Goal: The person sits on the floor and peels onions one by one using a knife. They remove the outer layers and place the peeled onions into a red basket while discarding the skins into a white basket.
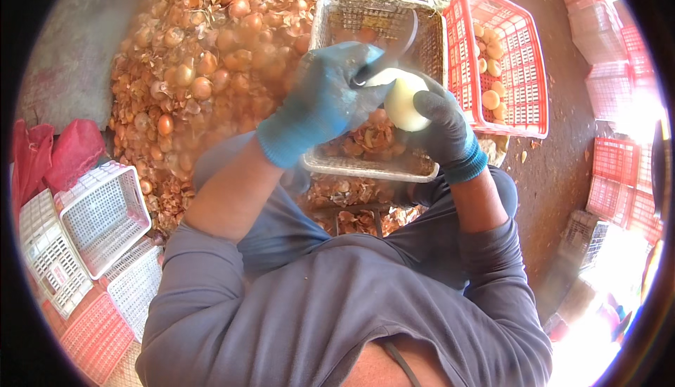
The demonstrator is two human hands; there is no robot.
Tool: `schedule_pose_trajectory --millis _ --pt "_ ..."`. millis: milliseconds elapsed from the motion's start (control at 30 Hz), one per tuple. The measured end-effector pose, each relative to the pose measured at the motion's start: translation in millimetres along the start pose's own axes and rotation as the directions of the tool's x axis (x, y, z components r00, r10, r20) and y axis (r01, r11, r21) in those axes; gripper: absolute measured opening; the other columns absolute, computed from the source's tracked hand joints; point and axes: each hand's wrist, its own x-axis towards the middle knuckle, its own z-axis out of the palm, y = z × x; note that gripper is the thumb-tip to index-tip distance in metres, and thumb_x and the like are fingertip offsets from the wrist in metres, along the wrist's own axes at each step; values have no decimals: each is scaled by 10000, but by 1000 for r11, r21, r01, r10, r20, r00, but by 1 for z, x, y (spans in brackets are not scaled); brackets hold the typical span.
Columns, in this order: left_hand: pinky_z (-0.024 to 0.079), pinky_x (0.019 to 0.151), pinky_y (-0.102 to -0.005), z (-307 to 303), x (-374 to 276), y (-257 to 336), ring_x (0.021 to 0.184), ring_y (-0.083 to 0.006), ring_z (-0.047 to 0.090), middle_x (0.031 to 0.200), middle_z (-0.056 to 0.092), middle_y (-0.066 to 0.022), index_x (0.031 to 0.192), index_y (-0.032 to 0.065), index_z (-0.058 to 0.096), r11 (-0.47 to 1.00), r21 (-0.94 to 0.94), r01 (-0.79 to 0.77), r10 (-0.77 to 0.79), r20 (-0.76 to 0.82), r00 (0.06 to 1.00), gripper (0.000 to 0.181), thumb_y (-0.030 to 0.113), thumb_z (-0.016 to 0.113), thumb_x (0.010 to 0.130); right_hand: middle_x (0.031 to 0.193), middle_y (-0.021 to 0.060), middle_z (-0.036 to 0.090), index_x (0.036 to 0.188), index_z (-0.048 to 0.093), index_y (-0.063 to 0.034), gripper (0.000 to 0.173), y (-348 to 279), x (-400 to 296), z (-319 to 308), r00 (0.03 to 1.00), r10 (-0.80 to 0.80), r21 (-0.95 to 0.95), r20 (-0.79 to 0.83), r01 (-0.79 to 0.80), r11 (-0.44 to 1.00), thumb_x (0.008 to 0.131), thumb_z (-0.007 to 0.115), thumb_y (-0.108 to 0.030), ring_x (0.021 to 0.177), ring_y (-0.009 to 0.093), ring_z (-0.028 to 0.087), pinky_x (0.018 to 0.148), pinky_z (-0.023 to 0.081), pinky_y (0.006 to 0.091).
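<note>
In my left hand (329, 89), which wears a blue knit glove with a dark coating, is a knife (407, 39) with a curved blade pointing up and away. My right hand (445, 118), gloved the same way, grips a pale peeled onion (405, 107) from its right side. The left thumb reaches to the onion's left side. Both hands are above a dirty white plastic crate (369, 170) between my knees. Onion skins (372, 142) and some onions lie inside that crate, partly hidden by the hands.
A large heap of unpeeled onions (200, 86) spreads to the left. Peeled onions (490, 52) sit in a red plastic crate (519, 70) at the right. White crates (105, 218) and a red mesh sack (76, 150) stand at far left; stacked crates (614, 160) line the right.
</note>
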Motion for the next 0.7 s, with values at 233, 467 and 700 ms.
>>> schedule_pose_trajectory --millis 233,467,700 --pt "590 876 -294 0 -3 -2 962 -126 726 1043 782 -64 1149 30 769 959 -264 106 -121 -41 992 202 91 788 958 1199 89 683 1429 571 22 767 -10 -3 -4 991 -94 -184 -99 74 980 791 848 -300 1050 151 657 878 551 289" --pt "579 862 -286 -10 4 -17 949 -109 711 1033 784 -52 1218 28 757 973 -127 192 -208 -125 970 266 184 755 1003 1294 94 647 1456 552 36 802 -22 -10 -4 992 -116 -208 -53 103 973 755 870 -189 1161 183 637 1030 519 336" --pt "558 829 -271 -24 8 -27 923 -88 674 1004 736 -36 1428 47 645 941 308 138 -108 -110 988 500 230 783 983 1310 89 648 1483 531 35 845 -28 -13 -3 991 -121 -320 -62 95 943 756 901 -182 1184 180 631 1039 521 324"
